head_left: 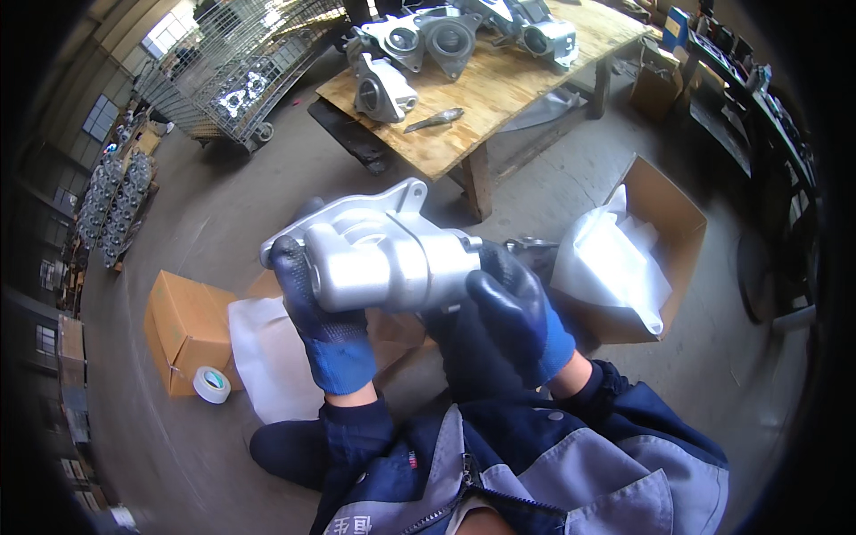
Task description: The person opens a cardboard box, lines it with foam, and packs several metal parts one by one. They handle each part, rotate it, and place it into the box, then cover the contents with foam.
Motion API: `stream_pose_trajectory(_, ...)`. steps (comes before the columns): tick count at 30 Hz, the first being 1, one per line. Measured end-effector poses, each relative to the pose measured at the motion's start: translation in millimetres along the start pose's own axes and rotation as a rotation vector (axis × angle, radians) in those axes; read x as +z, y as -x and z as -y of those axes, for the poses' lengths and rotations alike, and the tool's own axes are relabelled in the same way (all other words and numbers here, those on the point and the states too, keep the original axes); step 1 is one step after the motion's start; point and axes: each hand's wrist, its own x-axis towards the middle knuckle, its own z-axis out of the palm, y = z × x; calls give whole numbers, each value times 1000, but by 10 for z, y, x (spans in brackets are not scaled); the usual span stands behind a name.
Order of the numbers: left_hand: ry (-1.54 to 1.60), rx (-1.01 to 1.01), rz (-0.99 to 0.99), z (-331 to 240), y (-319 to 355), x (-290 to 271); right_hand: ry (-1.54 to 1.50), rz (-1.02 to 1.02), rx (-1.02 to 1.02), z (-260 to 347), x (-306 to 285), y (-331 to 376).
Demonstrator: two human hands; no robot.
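Observation:
A silver cast-metal housing (pixel 383 263) with a flat, eared flange and a rounded cylindrical body is held up in front of me between both hands. My left hand (pixel 328 325), in a dark-coated blue glove, is closed around its left end, with the thumb over the flange's edge. At the opposite end, my right hand (pixel 522 312) grips the housing in a matching glove; some of its fingers are hidden. Below the left hand lies a white foam sheet (pixel 272 357). An open cardboard box (pixel 685 223) with crumpled white wrapping (pixel 615 259) stands to the right.
A plywood-topped table (pixel 486 107) ahead carries several similar castings (pixel 450 40) and a knife-like tool (pixel 435 119). On the floor at left are a cardboard box (pixel 187 312) and a tape roll (pixel 212 385). A wheeled wire cage (pixel 201 94) and stacked metal parts (pixel 116 201) stand farther back.

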Motion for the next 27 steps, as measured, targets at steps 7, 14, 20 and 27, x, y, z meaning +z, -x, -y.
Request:
stream_pose_trajectory(7, -107, 298, 242, -484, -234, -307, 730, 235, -630, -203, 236, -431)
stream_pose_trajectory(14, 217, 7, -134, 2, 496, -396, 239, 207, -356, -274, 901, -387)
stream_pose_trajectory(20, 625, -75, -111, -126, 888, -1035, 1134, 570, -1224, -354, 1106, -132)
stream_pose_trajectory(27, 1171, -136, 233, -1023, 703, -853, 999, 345, -1023, -337, 738, -763)
